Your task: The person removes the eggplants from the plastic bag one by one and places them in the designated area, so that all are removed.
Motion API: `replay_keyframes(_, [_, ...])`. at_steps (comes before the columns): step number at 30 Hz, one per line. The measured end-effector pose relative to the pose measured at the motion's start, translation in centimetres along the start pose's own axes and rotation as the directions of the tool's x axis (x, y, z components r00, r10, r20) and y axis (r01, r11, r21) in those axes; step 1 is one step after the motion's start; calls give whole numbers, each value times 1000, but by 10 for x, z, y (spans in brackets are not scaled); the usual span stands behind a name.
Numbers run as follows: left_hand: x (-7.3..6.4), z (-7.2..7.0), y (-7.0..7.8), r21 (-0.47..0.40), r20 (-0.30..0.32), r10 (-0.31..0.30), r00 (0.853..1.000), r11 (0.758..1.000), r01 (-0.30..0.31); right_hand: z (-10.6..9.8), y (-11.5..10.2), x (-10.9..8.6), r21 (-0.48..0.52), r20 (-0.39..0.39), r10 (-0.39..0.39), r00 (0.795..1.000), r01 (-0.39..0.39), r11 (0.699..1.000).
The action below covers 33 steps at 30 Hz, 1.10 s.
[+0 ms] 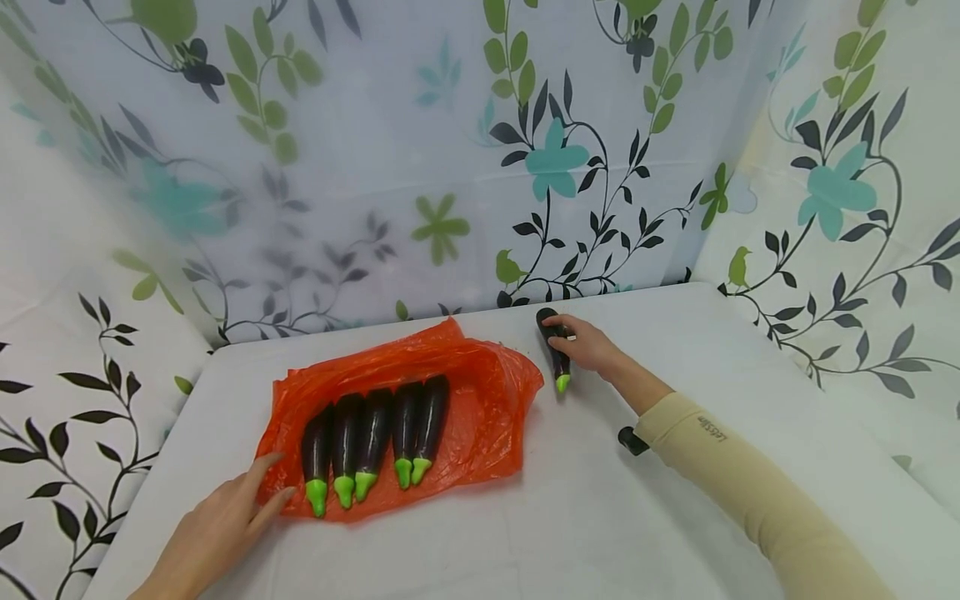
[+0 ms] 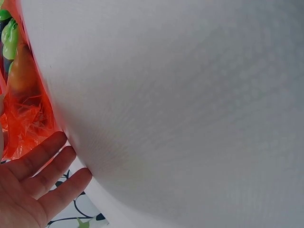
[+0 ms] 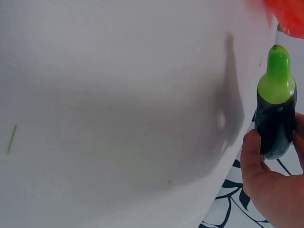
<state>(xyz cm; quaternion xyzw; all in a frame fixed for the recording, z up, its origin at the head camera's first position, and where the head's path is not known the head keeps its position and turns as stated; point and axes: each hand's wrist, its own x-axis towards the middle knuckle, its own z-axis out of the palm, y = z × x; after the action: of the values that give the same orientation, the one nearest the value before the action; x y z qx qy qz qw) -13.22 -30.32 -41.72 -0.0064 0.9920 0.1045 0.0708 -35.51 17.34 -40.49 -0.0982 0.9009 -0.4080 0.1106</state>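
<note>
My right hand (image 1: 588, 346) grips a dark purple eggplant (image 1: 559, 363) near the back of the table, right of the red plastic bag (image 1: 483, 425). Thumb and fingers sit on either side of it, and its green stem end points toward me. In the right wrist view the same eggplant (image 3: 276, 118) shows between thumb and fingers. Several eggplants (image 1: 375, 433) lie side by side on the spread bag, green ends toward me. At the bag's left edge is my left hand (image 1: 217, 525), its fingers extended and spread, holding nothing.
A dark object (image 1: 632, 440) pokes out from behind the right forearm, mostly hidden by the sleeve (image 1: 750, 483). White cloth covers the table (image 1: 465, 542). A leaf-patterned curtain (image 1: 360, 167) hangs behind it and at both sides. A thin green scrap (image 3: 12, 139) lies on the cloth.
</note>
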Motion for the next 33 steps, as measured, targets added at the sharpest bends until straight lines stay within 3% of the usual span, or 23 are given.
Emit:
replay_keyframes(11, [0,1,-1,6,-13,5,1000,1000,-5,13,7,5,-53,4,-5,1000,5,999])
replay_keyframes(21, [-1,1,-2,3,-21,12,1000,1000,-12,17,10,8,-44,-5,14,1000,-14,999])
replay_keyframes(33, [-1,1,-3,-2,-11,6,1000,1000,-6,17,9,10,-92,-9,-41,999,40,995])
